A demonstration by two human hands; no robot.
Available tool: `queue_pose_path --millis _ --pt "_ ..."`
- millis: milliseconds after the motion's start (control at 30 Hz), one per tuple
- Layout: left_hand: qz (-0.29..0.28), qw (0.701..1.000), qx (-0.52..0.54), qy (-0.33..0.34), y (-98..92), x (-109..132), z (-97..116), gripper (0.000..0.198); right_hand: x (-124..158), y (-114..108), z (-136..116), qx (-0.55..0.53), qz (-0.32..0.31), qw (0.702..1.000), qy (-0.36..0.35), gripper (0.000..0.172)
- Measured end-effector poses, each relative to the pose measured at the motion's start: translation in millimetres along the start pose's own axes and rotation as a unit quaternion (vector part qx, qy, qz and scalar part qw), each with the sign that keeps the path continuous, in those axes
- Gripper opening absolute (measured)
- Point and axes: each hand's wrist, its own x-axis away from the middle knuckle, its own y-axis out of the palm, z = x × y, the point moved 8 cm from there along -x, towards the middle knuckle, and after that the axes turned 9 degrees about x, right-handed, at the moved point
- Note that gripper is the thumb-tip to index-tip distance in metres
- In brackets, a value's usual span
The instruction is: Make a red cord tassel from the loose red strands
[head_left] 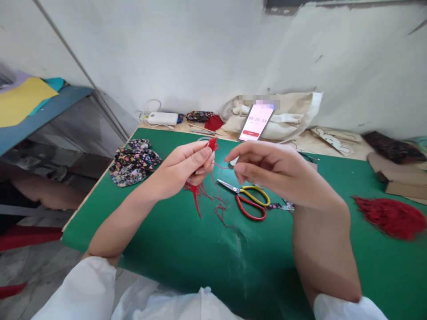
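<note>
My left hand (191, 164) is closed in a pinch around a bundle of red threads (212, 143). A short red tuft sticks out above the thumb, and longer strands hang below the fingers towards the green table mat. A single red thread (222, 167) runs across from this bundle to the fingertips of my right hand (263, 166). The right thumb and fingers are curled together at the thread's end; the exact grip is partly hidden. Below and between the hands lie scissors (251, 200) with one yellow and one red handle, blades slightly apart.
Floral fabric (133, 162) lies left on the green mat (187, 262), and a red thread pile (392, 218) lies right. Along the wall stand a phone (256, 122) showing a timer, a white power bank (162, 118) and a cream bag (296, 111). Someone's leg (50, 189) shows at left.
</note>
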Motion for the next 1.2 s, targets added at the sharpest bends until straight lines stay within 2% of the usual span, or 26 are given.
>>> queue_pose_path --millis 100,233,367,567,700,767,933,1033,1133,1200 --pt "0.018 1.0 -0.009 0.0 -2.6 2 6 0.041 4 0 3 0.045 -0.04 0.998 0.016 0.023" --pt "0.034 0.999 -0.017 0.007 -4.9 5 12 0.043 9 -7 2 0.083 -0.045 0.995 0.016 0.024" --pt "0.029 0.999 -0.023 0.018 -6.5 7 15 0.039 11 -18 -4 0.102 -0.003 0.995 -0.002 0.029" --pt "0.006 0.999 -0.037 0.009 -6.1 8 13 0.034 17 -29 -16 0.124 0.106 0.987 -0.004 0.036" --pt "-0.01 0.999 -0.048 0.006 -3.9 7 11 0.033 23 -32 -28 0.12 0.179 0.976 -0.032 0.035" --pt "-0.019 0.999 -0.05 0.002 -2.6 5 9 0.033 24 -32 -31 0.105 0.183 0.976 -0.052 0.031" --pt "-0.017 0.999 -0.038 0.004 -2.2 3 7 0.034 25 -27 -28 0.086 0.12 0.987 -0.059 0.024" --pt "-0.009 0.999 -0.035 0.006 -3.2 4 7 0.034 28 -26 -30 0.105 0.107 0.987 -0.063 0.024" --pt "-0.008 0.999 -0.037 0.003 -4.1 4 6 0.034 30 -28 -38 0.138 0.139 0.977 -0.083 0.025" --pt "-0.01 0.999 -0.037 0.0 -4.7 5 5 0.035 32 -32 -45 0.173 0.186 0.962 -0.104 0.029"
